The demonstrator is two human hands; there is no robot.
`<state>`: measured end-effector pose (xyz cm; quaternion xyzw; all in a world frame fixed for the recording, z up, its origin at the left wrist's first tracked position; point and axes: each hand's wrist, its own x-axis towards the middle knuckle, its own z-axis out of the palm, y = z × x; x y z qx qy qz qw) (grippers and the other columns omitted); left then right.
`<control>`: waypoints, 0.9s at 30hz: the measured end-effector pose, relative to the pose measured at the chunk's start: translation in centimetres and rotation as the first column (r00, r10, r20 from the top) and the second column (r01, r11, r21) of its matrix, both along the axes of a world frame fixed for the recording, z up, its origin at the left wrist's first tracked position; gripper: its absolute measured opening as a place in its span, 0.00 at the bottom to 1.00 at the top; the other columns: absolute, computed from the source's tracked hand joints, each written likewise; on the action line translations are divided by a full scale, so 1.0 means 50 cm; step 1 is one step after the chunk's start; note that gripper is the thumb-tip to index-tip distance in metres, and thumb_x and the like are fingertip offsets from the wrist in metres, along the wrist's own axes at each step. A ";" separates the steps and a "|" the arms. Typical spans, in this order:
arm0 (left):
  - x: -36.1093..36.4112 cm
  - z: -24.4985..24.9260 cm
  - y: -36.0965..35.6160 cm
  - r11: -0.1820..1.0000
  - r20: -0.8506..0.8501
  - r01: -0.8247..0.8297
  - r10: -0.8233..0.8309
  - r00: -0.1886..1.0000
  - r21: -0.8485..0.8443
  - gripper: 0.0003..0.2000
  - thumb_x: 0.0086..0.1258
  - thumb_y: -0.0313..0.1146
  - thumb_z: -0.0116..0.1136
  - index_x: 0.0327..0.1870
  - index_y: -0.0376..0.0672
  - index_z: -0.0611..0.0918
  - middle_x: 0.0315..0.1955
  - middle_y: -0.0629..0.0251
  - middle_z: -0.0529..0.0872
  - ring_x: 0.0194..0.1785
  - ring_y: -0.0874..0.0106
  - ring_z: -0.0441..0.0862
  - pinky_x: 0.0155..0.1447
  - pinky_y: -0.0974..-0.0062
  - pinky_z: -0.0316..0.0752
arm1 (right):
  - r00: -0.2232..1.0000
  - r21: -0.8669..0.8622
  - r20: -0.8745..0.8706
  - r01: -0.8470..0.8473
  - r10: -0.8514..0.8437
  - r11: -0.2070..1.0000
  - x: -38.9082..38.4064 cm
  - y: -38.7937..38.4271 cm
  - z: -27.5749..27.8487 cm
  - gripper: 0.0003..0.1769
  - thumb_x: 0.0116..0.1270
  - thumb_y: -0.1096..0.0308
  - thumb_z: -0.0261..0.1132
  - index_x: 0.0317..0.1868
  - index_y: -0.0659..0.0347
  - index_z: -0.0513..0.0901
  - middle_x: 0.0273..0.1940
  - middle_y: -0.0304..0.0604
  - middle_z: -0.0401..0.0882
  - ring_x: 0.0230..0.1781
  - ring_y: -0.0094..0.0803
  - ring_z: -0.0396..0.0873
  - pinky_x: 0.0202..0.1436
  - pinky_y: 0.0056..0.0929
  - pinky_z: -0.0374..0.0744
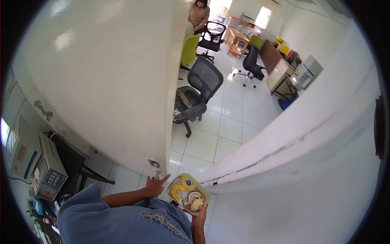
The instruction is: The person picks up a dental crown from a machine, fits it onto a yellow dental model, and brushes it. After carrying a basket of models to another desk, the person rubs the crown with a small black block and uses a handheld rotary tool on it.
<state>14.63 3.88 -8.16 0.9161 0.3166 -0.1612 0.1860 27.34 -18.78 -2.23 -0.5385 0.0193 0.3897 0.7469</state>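
Observation:
My right hand (198,218) grips the near rim of a pale yellow-green plastic basket (172,181), its fingers over the edge. Inside lie a bundled yellow item (177,190), a small blue piece (188,183), a whitish ring-shaped roll (190,197) and a pale yellow bundle (197,204) beside my fingers. My left hand (154,186) is at the metal door handle (157,174), with the index finger stretched out toward the basket and the other fingers bent around the handle, partly hidden. The white door (109,89) stands partly ajar, with a lock plate (154,163) above the handle.
A white wall edge (260,158) bounds the doorway on the right. Beyond it are a black mesh chair (205,77), another office chair (252,63), a wooden table (239,42) and a seated person (199,18). Boxy equipment (50,171) stands at left.

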 end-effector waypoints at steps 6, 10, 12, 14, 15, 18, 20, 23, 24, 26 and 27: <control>-0.013 -0.032 -0.028 0.977 0.057 -0.208 0.205 0.977 0.048 0.43 0.70 0.44 0.60 0.82 0.69 0.48 0.68 0.38 0.71 0.69 0.45 0.73 0.68 0.31 0.59 | 0.954 -0.007 0.137 -0.270 0.268 0.963 0.112 0.064 0.001 0.32 0.74 0.64 0.46 0.78 0.55 0.54 0.66 0.54 0.69 0.56 0.48 0.81 0.48 0.55 0.88; -0.031 -0.003 -0.017 0.959 0.036 -0.280 0.278 0.960 0.035 0.39 0.70 0.48 0.60 0.81 0.64 0.56 0.69 0.41 0.70 0.68 0.42 0.73 0.68 0.30 0.60 | 0.947 0.033 0.024 -0.321 0.321 0.946 0.164 0.144 0.035 0.31 0.74 0.65 0.47 0.76 0.60 0.56 0.66 0.53 0.70 0.58 0.45 0.80 0.57 0.48 0.83; -0.038 0.018 -0.012 0.945 0.035 -0.319 0.317 0.948 0.074 0.37 0.71 0.48 0.59 0.80 0.62 0.59 0.68 0.42 0.72 0.66 0.44 0.76 0.68 0.33 0.61 | 0.938 0.020 0.044 -0.344 0.343 0.939 0.188 0.189 0.032 0.32 0.74 0.63 0.46 0.77 0.55 0.55 0.65 0.53 0.70 0.54 0.48 0.82 0.47 0.55 0.88; -0.057 0.006 0.008 0.932 0.030 -0.342 0.341 0.940 0.117 0.35 0.71 0.49 0.59 0.79 0.61 0.62 0.66 0.43 0.74 0.64 0.46 0.78 0.69 0.36 0.62 | 0.931 0.027 0.052 -0.363 0.361 0.932 0.210 0.245 0.038 0.31 0.75 0.61 0.46 0.76 0.55 0.55 0.65 0.54 0.71 0.51 0.46 0.84 0.47 0.55 0.88; -0.081 -0.020 0.021 0.933 0.081 -0.359 0.359 0.930 -0.015 0.33 0.71 0.52 0.58 0.77 0.57 0.66 0.64 0.43 0.76 0.64 0.48 0.79 0.70 0.43 0.64 | 0.928 0.026 0.046 -0.370 0.369 0.929 0.218 0.275 0.045 0.31 0.75 0.61 0.46 0.76 0.55 0.55 0.65 0.54 0.71 0.51 0.46 0.84 0.47 0.55 0.88; -0.144 -0.056 0.082 0.835 -0.008 -0.434 0.458 0.889 -0.339 0.34 0.71 0.59 0.55 0.73 0.49 0.73 0.63 0.46 0.79 0.65 0.50 0.78 0.72 0.53 0.66 | 0.927 0.085 0.018 -0.375 0.375 0.923 0.256 0.358 0.036 0.32 0.75 0.65 0.49 0.77 0.60 0.55 0.66 0.53 0.70 0.58 0.44 0.80 0.58 0.45 0.84; -0.189 -0.084 0.113 0.692 -0.152 -0.512 0.513 0.845 -0.509 0.36 0.70 0.63 0.53 0.71 0.45 0.76 0.64 0.48 0.80 0.67 0.50 0.77 0.73 0.56 0.66 | 0.934 0.084 0.032 -0.358 0.357 0.930 0.270 0.419 0.055 0.30 0.76 0.61 0.47 0.75 0.61 0.58 0.63 0.54 0.73 0.54 0.44 0.83 0.52 0.49 0.86; -0.246 -0.140 0.120 0.490 -0.277 -0.713 0.690 0.669 -0.501 0.42 0.67 0.71 0.51 0.71 0.43 0.75 0.60 0.47 0.83 0.67 0.51 0.78 0.72 0.59 0.69 | 0.939 0.064 0.061 -0.341 0.338 0.938 0.294 0.509 0.075 0.31 0.77 0.55 0.46 0.72 0.66 0.62 0.64 0.56 0.74 0.54 0.50 0.84 0.45 0.52 0.88; -0.245 -0.137 0.128 0.468 -0.272 -0.739 0.722 0.636 -0.485 0.44 0.67 0.70 0.53 0.69 0.36 0.75 0.62 0.44 0.81 0.68 0.50 0.76 0.72 0.60 0.69 | 0.943 0.054 0.071 -0.330 0.326 0.943 0.301 0.541 0.083 0.31 0.76 0.55 0.46 0.72 0.66 0.62 0.64 0.56 0.74 0.54 0.50 0.83 0.45 0.52 0.87; -0.235 -0.117 0.142 0.452 -0.135 -0.711 0.787 0.602 -0.539 0.47 0.67 0.71 0.53 0.69 0.30 0.74 0.66 0.40 0.77 0.69 0.50 0.75 0.73 0.64 0.67 | 0.942 0.034 0.075 -0.330 0.327 0.943 0.317 0.607 0.099 0.31 0.75 0.54 0.47 0.72 0.64 0.62 0.65 0.55 0.74 0.57 0.49 0.81 0.46 0.51 0.87; -0.222 -0.087 0.145 0.436 -0.141 -0.722 0.797 0.587 -0.537 0.47 0.67 0.71 0.53 0.69 0.30 0.74 0.66 0.40 0.77 0.69 0.50 0.75 0.73 0.64 0.67 | 0.936 0.031 0.070 -0.348 0.345 0.937 0.322 0.641 0.107 0.31 0.75 0.54 0.47 0.72 0.64 0.62 0.65 0.55 0.74 0.57 0.49 0.81 0.46 0.51 0.87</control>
